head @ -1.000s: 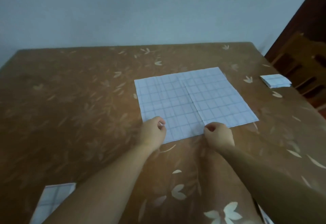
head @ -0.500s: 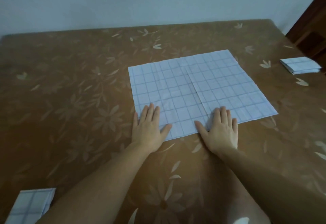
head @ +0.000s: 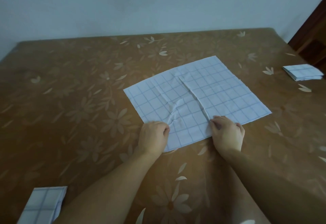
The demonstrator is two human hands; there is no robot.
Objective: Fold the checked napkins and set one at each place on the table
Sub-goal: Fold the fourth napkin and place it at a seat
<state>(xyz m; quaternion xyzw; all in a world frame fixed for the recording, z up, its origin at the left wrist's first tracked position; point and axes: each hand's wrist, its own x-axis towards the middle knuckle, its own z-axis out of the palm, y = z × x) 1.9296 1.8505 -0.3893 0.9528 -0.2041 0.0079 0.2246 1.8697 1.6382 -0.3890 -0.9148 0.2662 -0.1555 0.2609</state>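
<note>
A brown cover printed with pale flowers and leaves lies over the whole desk (head: 79,100), and its sheen is dull in the dim light. The open napkin (head: 220,93), white with thin blue checks, lies flat near the middle of the desk. Behind the open napkin the desk's far edge meets a plain, pale bluish wall (head: 141,3). To the far right of the open napkin, past the desk corner, stands a dark wooden piece (head: 312,35); only a slice of it shows, so I cannot tell what it is.

Both hands are at the open napkin's near edge. The left hand (head: 153,138) covers the near left corner, its fingers (head: 165,129) curled and gripping the cloth, which puckers into wrinkles running away from them. The right hand (head: 227,134) sits beside it, fingers (head: 217,120) bent and pinching the near end of a raised ridge that runs along the cloth's middle. The fingertips of both hands are tucked under, so the exact hold is hidden.

Well to the right of the open napkin, near the desk edge, lies a folded napkin (head: 302,72), small and a little blurred. Well to the near left lies a second folded napkin (head: 42,206), cut off by the bottom of the view.
</note>
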